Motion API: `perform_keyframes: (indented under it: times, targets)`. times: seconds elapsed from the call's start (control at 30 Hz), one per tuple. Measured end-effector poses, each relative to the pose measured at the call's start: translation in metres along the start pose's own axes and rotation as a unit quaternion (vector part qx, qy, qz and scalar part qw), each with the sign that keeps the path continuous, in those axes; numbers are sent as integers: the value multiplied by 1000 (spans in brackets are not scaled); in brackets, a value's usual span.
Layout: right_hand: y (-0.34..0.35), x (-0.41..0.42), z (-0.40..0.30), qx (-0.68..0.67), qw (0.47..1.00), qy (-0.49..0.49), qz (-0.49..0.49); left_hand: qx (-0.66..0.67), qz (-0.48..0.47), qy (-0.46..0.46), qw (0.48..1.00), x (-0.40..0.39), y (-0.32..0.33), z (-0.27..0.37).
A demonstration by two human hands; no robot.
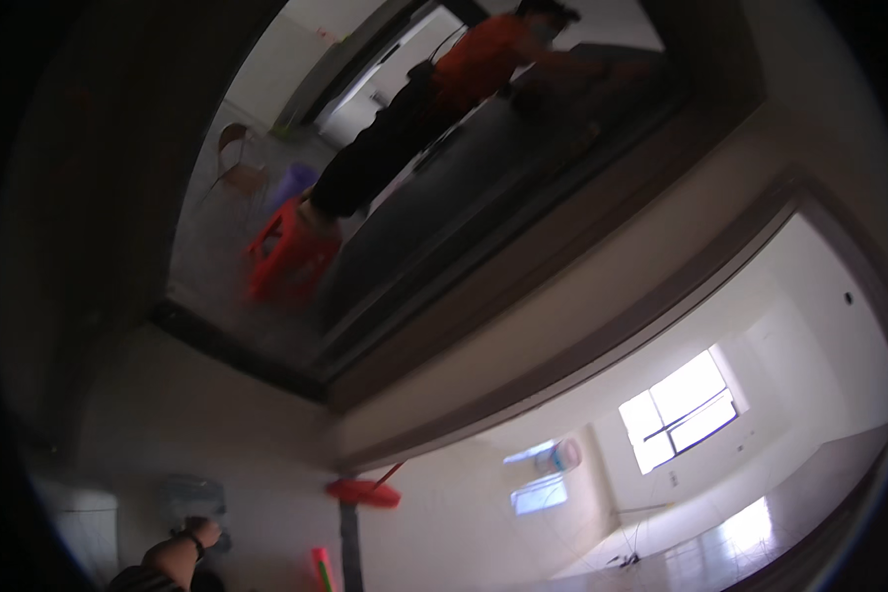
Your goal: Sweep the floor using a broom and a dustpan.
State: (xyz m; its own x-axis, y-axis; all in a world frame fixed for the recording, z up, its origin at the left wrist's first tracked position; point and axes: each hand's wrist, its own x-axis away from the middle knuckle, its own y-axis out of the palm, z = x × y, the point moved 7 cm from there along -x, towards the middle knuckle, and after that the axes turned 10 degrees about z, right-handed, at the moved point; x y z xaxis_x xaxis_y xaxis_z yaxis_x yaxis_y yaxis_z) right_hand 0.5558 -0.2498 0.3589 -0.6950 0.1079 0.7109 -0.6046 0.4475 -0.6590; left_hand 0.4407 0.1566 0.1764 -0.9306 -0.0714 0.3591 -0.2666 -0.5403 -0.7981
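Observation:
My left hand (206, 530), with a black band on the wrist, shows at the lower left. Its fingers are curled at the lower edge of a blurred grey-blue, see-through object (192, 497), perhaps a plastic container, and seem to grip it. The blur hides the exact kind of thing and where the fingers meet it. My right hand is out of view. To the right of my left hand, a red broom head (362, 493) rests by the doorway, its handle partly hidden.
Through a dark-framed opening, a person in an orange top (481, 63) stands on a red plastic stool (296, 255), reaching over a dark surface (444, 222). Behind are a folding chair (240, 166) and a purple bucket (296, 180). A dark threshold strip (350, 547) and red-green object (323, 570) lie low.

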Motion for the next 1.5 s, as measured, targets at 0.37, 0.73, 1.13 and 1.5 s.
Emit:
perform_keyframes:
  times: [0.37, 0.73, 1.13, 1.5]
  targets:
    - [64, 133, 154, -314, 906, 258, -118, 126, -2, -88, 988, -38, -94, 41]
    - [90, 194, 53, -205, 925, 228, -225, 72, -99, -110, 986, 6, -90, 56]
    - [13, 168, 63, -80, 977, 154, -122, 91, -80, -124, 985, 0, -94, 50]
    - [44, 114, 84, -8, 975, 189, -113, 100, -71, -116, 986, -3, -83, 45]
